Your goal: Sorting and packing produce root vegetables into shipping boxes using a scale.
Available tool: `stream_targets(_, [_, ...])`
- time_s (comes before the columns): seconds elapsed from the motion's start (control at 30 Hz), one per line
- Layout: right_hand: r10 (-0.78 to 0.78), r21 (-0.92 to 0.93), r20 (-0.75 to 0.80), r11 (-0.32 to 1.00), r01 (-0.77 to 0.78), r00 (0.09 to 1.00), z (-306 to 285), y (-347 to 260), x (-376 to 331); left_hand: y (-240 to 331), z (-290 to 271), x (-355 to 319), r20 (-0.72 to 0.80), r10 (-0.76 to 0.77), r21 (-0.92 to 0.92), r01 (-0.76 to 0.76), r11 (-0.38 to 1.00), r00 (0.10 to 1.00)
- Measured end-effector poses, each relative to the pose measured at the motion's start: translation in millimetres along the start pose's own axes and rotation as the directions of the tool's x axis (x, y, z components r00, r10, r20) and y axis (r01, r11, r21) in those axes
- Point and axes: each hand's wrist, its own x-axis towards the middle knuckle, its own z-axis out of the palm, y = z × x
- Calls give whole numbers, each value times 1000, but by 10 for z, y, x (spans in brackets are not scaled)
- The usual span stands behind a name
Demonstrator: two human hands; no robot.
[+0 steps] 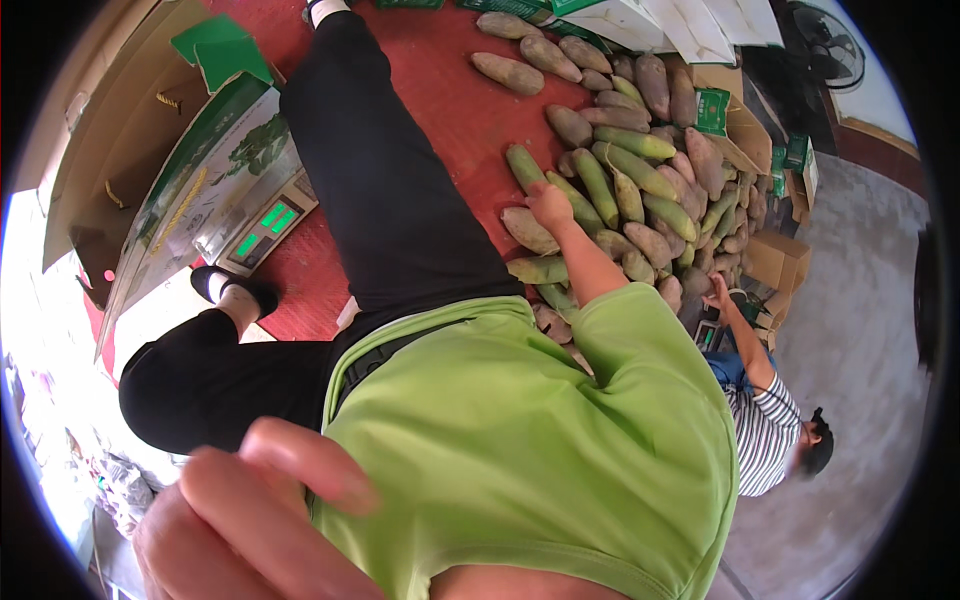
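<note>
My right hand (549, 206) reaches into a heap of long radishes and closes on the lower end of a green radish (524, 167) at the heap's left edge. More green radishes (596, 187) and soil-coated brownish ones (532, 230) lie around it. My left hand (245, 525) is raised close to the camera at the lower left, blurred. Its fingers are loosely bent, with a gap between them, and nothing shows in it. The palm is hidden.
An open carton (190, 205) stands at the left beside a scale (262, 232) with lit green displays. Red matting (440, 110) lies under my legs. At the right, a person in a striped top (765, 440) reaches toward the heap. Cardboard boxes (778, 262) and a fan (825, 45) stand beyond.
</note>
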Motion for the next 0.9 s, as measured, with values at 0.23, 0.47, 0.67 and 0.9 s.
stream_targets(0.23, [105,-31,-146,993,-111,984,151,419,342,193,134,149,-91,-254,-109,244,964,963])
stream_targets(0.47, [142,-170,-5,975,-141,990,360,662,538,-1,201,-48,-241,-95,-237,36,971,966])
stream_targets(0.67, [335,-273,60,912,-308,940,87,55,512,302,-1,-72,-67,-253,-189,237,953,965])
stream_targets(0.9, [292,-382,29,887,-259,956,330,42,687,213,9,-46,-194,-58,-160,26,987,979])
